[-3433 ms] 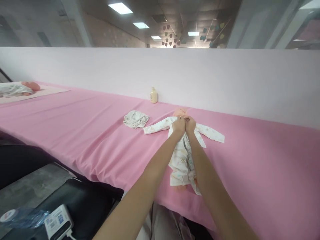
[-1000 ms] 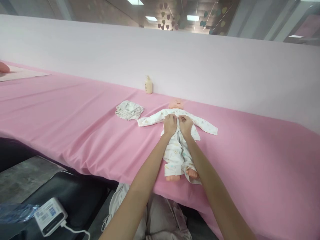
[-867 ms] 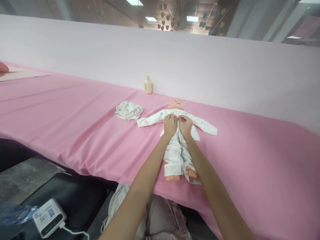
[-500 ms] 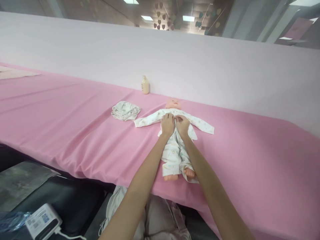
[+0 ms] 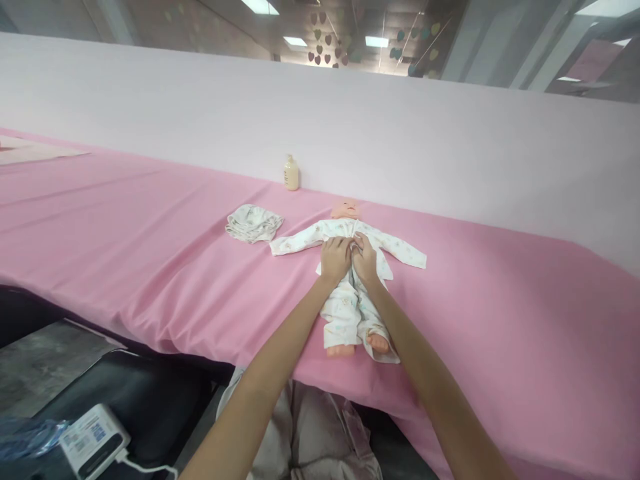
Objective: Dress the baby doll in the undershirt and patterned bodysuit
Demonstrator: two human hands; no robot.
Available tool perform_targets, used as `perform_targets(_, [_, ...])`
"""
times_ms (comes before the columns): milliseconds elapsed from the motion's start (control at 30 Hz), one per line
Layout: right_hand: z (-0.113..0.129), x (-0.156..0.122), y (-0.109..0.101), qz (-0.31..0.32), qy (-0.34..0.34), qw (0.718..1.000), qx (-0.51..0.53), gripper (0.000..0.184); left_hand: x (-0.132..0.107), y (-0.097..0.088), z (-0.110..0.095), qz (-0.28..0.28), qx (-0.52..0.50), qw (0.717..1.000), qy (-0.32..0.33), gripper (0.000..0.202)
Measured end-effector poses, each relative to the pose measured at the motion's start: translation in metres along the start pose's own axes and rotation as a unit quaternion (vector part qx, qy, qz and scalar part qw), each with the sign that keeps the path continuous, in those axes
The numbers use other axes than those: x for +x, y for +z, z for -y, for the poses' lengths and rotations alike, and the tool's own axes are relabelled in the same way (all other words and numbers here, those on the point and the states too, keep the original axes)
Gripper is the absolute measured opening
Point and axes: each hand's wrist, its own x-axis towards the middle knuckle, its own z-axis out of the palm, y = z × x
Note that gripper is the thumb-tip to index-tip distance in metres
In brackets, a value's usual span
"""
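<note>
A baby doll (image 5: pixel 346 209) lies on its back on the pink table (image 5: pixel 150 233), head toward the far wall, dressed in a white printed romper (image 5: pixel 345 303) with sleeves spread out sideways. Both bare feet stick out at the near end. My left hand (image 5: pixel 334 258) and my right hand (image 5: pixel 365 259) sit side by side on the doll's chest, fingers curled and pinching the two front edges of the romper together at its middle opening.
A folded pale cloth (image 5: pixel 251 223) lies left of the doll. A small cream bottle (image 5: pixel 291 173) stands against the white partition wall (image 5: pixel 400 147). Below the table's near edge, at bottom left, are a white device with a cable (image 5: pixel 93 440) and a crumpled plastic bottle (image 5: pixel 27 437).
Both hands have slid a little down the romper's front, from the collar under the doll's chin to the chest. The doll and the other objects have stayed in place.
</note>
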Motion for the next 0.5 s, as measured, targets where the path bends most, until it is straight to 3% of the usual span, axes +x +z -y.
perform_targets(100, [-0.003,-0.012,-0.006,-0.016,-0.008,0.999,-0.045,0.035,-0.013,-0.008,-0.005,0.019,0.018,0.999,0.027,0.025])
perform_targets(267, [-0.004,-0.020,-0.010,-0.028,-0.072,0.990,-0.116,0.015,-0.020,-0.014,-0.007,0.019,0.035,0.999,-0.014,0.023])
perform_targets(500, [-0.005,-0.020,-0.012,-0.031,-0.086,0.989,-0.112,0.010,-0.017,-0.015,-0.008,0.011,0.022,0.999,-0.038,0.019])
